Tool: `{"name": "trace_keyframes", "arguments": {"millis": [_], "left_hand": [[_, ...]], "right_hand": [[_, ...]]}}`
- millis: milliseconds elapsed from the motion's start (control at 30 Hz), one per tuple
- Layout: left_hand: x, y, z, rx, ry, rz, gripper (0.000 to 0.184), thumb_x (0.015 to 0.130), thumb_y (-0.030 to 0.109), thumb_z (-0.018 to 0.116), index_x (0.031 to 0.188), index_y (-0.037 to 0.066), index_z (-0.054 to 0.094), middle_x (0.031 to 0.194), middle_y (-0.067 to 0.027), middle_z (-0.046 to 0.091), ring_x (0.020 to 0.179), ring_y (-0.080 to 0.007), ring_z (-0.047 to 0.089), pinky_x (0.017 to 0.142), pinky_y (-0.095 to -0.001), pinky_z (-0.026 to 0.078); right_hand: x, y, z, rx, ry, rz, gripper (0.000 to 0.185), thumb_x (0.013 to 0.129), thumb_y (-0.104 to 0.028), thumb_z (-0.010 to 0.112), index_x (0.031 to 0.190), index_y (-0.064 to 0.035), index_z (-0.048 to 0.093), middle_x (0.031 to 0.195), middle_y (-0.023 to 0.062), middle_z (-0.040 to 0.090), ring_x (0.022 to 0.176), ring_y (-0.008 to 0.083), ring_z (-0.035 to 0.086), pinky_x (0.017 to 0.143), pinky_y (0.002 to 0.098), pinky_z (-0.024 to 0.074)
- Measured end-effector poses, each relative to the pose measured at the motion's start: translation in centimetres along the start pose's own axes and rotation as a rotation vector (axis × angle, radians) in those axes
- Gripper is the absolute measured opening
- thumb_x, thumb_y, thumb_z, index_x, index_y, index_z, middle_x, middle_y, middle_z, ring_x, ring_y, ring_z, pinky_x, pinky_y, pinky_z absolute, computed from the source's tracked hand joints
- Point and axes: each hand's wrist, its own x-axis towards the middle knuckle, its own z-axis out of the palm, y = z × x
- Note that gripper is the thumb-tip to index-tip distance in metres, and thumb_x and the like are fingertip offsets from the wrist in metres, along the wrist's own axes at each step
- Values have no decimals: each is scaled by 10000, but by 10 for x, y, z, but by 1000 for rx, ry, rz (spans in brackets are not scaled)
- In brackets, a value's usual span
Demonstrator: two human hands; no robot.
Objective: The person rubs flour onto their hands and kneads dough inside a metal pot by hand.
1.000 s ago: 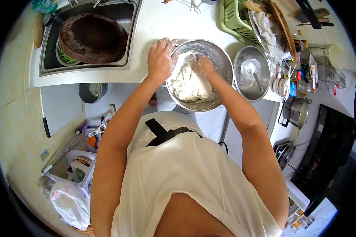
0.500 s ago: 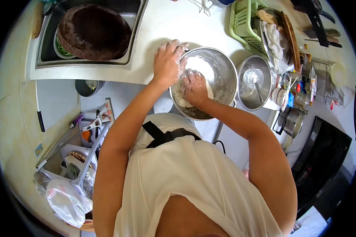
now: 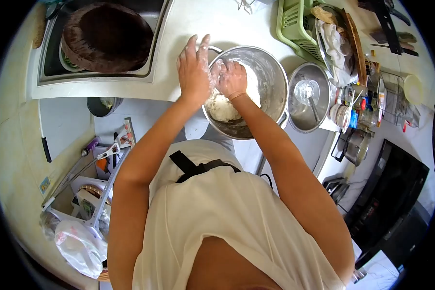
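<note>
A wide metal pot [image 3: 273,84] stands at the counter's front edge, with pale, sticky dough [image 3: 222,109] inside. My left hand [image 3: 194,72], dusted with flour, rests at the pot's left rim. Its fingers stretch away from me outside the pot, while the thumb side leans over the rim. Inside the pot, my right hand [image 3: 232,79] is on the far part of the dough with its fingers curled down; their tips are hidden. White flour or dough smears coat both hands and the pot's inner wall.
Right of the pot sits a metal bowl [image 3: 298,116] holding a ladle [image 3: 313,108]. Behind it stands a green basket [image 3: 290,24] of dishes. A sink [image 3: 94,79] at the left contains a large dark round board [image 3: 106,38]. Bottles and jars line the right side.
My right hand has moved away from me across the dough, its fingers going from spread to curled. My left hand has straightened its fingers at the rim. The view has shifted slightly.
</note>
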Motion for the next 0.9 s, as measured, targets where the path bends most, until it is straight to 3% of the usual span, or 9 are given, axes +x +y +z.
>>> {"name": "trace_keyframes", "arguments": {"millis": [33,167,267,300,400,433,567,700,900], "left_hand": [[-9,5,-1,22,-13,-76,718,805,184,654,1432,101,315,1363,-215,371,1188,-376,430,1008,-476,325],[-35,0,2,-140,-71,-205,768,815,157,647,1468,116,244,1304,-203,430,1161,-375,464,981,-472,349],[-26,-1,2,-162,-155,-247,769,813,138,647,1469,128,246,1260,-190,473,1134,-360,487,965,-459,366],[-23,-2,4,-155,-146,-246,769,810,129,647,1468,130,248,1250,-185,484,1131,-358,490,965,-458,366],[-14,-3,12,-152,-145,-238,772,802,107,651,1464,137,256,1227,-174,512,1125,-352,498,967,-458,366],[-10,-3,11,-163,-157,-237,774,798,102,654,1463,139,259,1221,-170,519,1125,-352,500,970,-459,364],[-6,0,7,-129,-193,-269,783,781,90,667,1456,139,274,1201,-161,537,1111,-350,508,982,-459,354],[-8,-7,11,-242,-153,-230,782,762,77,671,1446,144,298,1217,-167,531,1099,-348,508,988,-455,347],[-8,-4,11,-274,-114,-262,821,725,81,687,1433,25,276,1147,-220,556,1076,-374,520,964,-449,368]], "right_hand": [[1,0,0,0,-27,16,303,729,-319,631,946,-109,656,1091,117,607,977,303,556,833,452,436],[3,-7,-9,-13,-168,137,426,887,-413,489,1118,-75,609,1189,175,595,1107,346,542,911,478,416],[19,8,-43,134,-502,66,442,919,-401,435,1121,-40,591,1061,225,633,976,381,607,874,489,443],[29,-2,-75,331,-575,289,394,920,-333,423,1080,-9,580,953,251,644,833,424,631,820,503,469],[3,-10,-84,236,-605,332,319,901,-252,434,1025,3,580,923,237,651,756,441,631,763,522,483],[-13,-14,-80,261,-526,359,239,850,-172,480,995,-20,595,979,219,641,873,394,624,807,510,461],[-44,-15,-57,-32,-269,-83,259,779,-187,556,1005,-75,614,1124,157,576,1122,314,488,927,470,366],[-32,-4,-33,33,-165,-198,249,776,-233,583,977,-93,627,1098,144,588,1069,317,522,902,464,378],[-2,3,-14,41,-46,-174,192,754,-239,594,871,-94,641,966,117,610,933,289,559,856,440,399]]}}
